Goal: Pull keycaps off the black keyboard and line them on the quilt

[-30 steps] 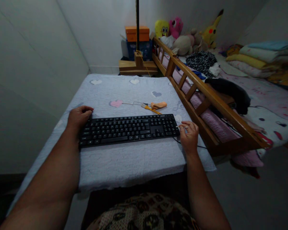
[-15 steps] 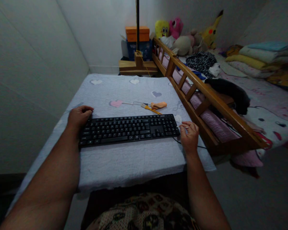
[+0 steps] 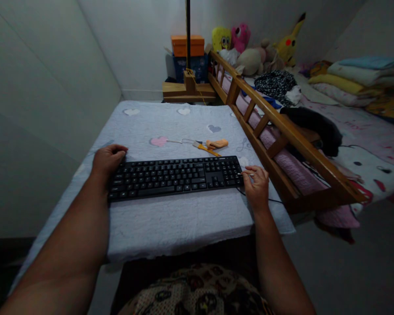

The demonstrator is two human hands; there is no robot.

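Note:
A black keyboard (image 3: 164, 177) lies across the cloth-covered table in front of me. My left hand (image 3: 107, 161) is closed on its upper left end, fingers bent over the corner. At the right end, my right hand (image 3: 256, 186) pinches a thin white cotton swab (image 3: 249, 174), its tip at the edge of the number pad keys. Beyond the keyboard lie a small yellow brush (image 3: 206, 149) and a rolled orange cloth (image 3: 217, 144). A thin wire tool (image 3: 188, 140) lies beside them, partly hidden by the cloth.
The keyboard's cable (image 3: 276, 201) runs off to the right. A wooden bed rail (image 3: 269, 118) borders the table's right side, with a bed and plush toys behind it. A wooden stand (image 3: 189, 89) with a dark pole and an orange box (image 3: 188, 46) are at the back.
My right hand has shifted slightly left, bringing the swab's tip over the right edge of the number pad. The left hand and the keyboard stay where they were.

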